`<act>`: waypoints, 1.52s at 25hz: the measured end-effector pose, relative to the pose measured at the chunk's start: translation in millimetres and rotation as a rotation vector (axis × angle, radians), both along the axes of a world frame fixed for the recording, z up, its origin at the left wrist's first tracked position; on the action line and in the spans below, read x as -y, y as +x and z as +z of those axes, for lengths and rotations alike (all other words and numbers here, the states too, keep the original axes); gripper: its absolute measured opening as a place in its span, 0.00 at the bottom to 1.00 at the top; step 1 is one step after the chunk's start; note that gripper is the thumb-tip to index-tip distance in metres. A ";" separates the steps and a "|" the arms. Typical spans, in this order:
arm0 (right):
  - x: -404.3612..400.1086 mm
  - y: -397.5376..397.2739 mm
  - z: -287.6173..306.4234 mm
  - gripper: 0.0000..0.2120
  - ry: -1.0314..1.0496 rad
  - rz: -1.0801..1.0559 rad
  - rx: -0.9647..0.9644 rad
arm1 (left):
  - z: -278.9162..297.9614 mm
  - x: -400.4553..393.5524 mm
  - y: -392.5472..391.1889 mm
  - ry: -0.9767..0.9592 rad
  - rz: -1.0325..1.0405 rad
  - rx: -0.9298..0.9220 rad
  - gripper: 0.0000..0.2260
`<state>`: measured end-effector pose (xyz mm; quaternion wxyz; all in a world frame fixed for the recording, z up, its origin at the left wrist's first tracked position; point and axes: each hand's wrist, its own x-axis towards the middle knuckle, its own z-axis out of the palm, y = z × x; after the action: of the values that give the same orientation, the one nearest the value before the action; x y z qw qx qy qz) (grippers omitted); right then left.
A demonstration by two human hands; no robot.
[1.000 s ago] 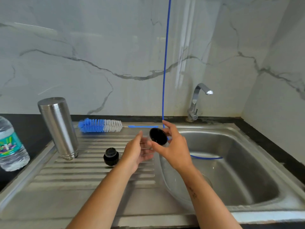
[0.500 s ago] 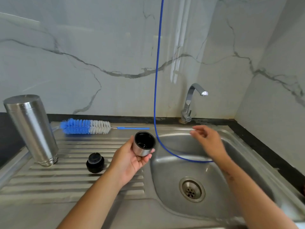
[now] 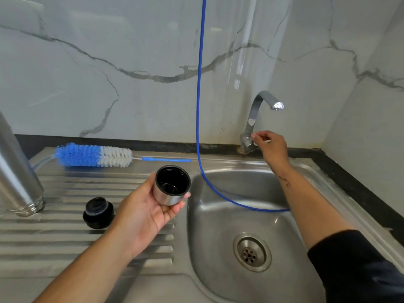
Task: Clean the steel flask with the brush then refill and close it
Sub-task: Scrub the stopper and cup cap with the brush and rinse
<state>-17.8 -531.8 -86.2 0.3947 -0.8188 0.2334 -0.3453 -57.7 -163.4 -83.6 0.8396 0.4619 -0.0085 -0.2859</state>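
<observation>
Steel flask (image 3: 15,171) inverted on drainboard, far left. Blue-white brush (image 3: 94,155) flat behind. Black stopper (image 3: 98,213) near flask. Steel cup-lid (image 3: 171,184) held mouth-up.

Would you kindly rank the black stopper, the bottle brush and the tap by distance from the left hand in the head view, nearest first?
From the left hand, which holds the steel cup:
1. Black stopper, just to its left on the drainboard.
2. Bottle brush, behind, at the back edge.
3. Tap, far right, at the right hand.
</observation>
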 end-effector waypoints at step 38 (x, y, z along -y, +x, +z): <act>-6.9 -22.2 8.9 0.10 0.101 -0.228 0.094 | 2.3 -0.2 5.6 -0.067 0.160 -0.031 0.22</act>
<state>-40.0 -524.9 -77.3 0.4040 -0.7491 0.3230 -0.4138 -52.1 -163.2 -81.3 0.8747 0.4283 0.0320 -0.2247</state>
